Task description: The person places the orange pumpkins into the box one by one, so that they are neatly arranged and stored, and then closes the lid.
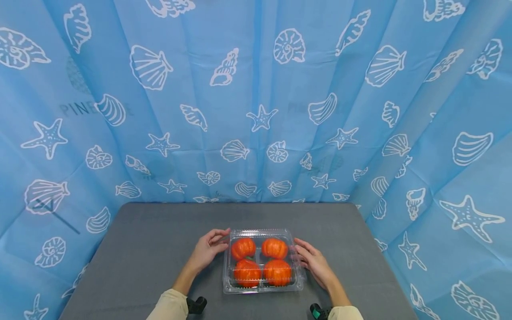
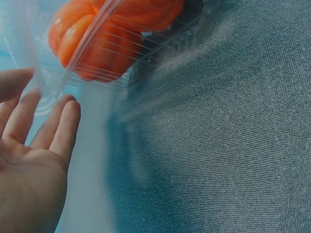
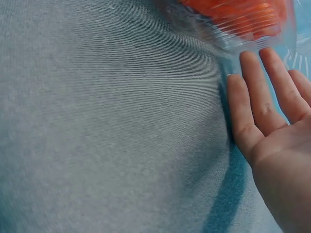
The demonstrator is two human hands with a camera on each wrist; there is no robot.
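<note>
A clear plastic clamshell box (image 1: 296, 284) sits on the grey table, its lid lying over several ribbed, orange-red pumpkins (image 1: 247, 273) set in two rows. A bit of green shows among them. At the box's upper left side is my left hand (image 1: 208, 250), fingers loosely bent; in the left wrist view its fingertips (image 2: 72, 104) are right at the plastic edge. On the opposite side my right hand (image 1: 315, 261) has its fingers stretched along the wall. The right wrist view shows those straight fingertips (image 3: 248, 58) just at the box's lower edge.
Grey cloth covers the table (image 1: 160, 249). Behind it and along both sides hangs a blue curtain (image 1: 256, 89) with white shells and starfish. Dark wrist straps (image 1: 197, 306) are worn below pale sleeves (image 1: 170, 306).
</note>
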